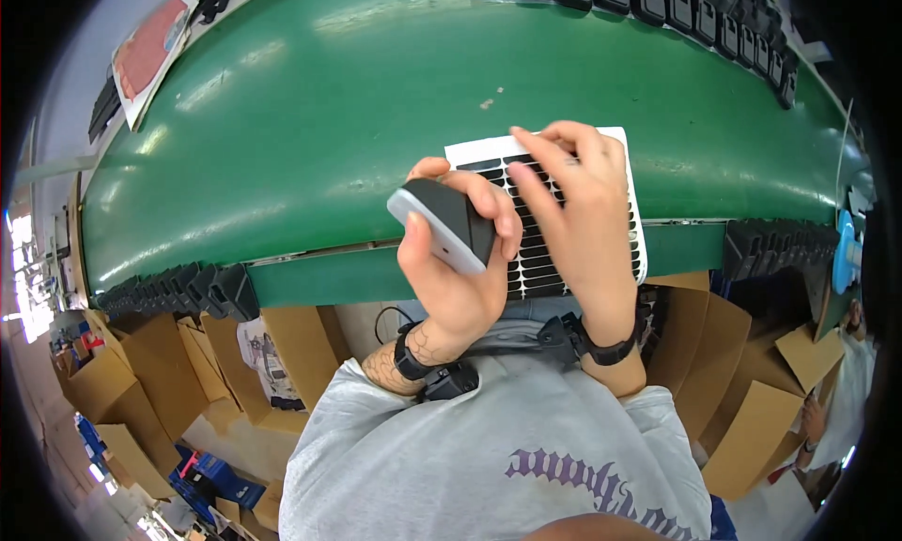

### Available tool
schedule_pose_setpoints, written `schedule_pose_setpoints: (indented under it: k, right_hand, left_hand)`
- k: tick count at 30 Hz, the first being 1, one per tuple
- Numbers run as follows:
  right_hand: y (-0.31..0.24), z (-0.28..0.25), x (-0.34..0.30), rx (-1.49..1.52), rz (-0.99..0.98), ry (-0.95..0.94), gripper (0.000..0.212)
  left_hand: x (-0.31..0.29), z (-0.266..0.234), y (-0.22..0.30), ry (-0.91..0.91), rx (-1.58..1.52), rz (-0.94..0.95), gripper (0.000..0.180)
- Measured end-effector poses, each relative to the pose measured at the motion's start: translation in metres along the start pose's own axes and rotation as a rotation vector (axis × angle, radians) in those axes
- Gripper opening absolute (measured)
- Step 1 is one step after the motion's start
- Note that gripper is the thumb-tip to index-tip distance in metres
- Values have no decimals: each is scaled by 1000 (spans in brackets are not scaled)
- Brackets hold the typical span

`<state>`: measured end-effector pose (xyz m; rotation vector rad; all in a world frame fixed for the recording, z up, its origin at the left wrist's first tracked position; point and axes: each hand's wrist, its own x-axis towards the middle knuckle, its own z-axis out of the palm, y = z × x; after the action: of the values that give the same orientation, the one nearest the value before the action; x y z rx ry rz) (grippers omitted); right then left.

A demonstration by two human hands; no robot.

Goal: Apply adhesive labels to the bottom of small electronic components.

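Note:
My left hand (460,269) is closed around a wedge-shaped black plastic housing with a light grey face (440,233), held tilted above the table's near edge. The thumb presses on the grey face and the fingers wrap over the black side. Close to its right, my right hand (583,189) hovers over a white sheet of black stickers (537,264). Its thumb and index finger are apart, and no object shows between them. Part of the sticker sheet is hidden behind both hands.
Black plastic housings stand in a row (648,1) along the far right of the green table (310,118). More housings line the near edge at left (202,287) and right (752,245). Open cardboard boxes (160,353) flank me below. A picture sheet (150,53) lies far left.

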<state>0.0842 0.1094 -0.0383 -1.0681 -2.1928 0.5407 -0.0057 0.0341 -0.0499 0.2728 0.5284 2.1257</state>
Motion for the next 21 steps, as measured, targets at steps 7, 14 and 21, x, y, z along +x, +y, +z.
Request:
schedule_pose_setpoints:
  k: [7,14,21]
  right_hand:
    - [0,12,1,-115,-126,-56,21]
    - [3,4,1,205,-116,33,17]
    - [4,-25,-25,828,155,237,14]
  left_hand:
    - [-1,-6,1,-63,-34,-67,55]
    - [0,-5,0,-82,7,32,66]
    - [4,-6,-3,-126,250,-29,70]
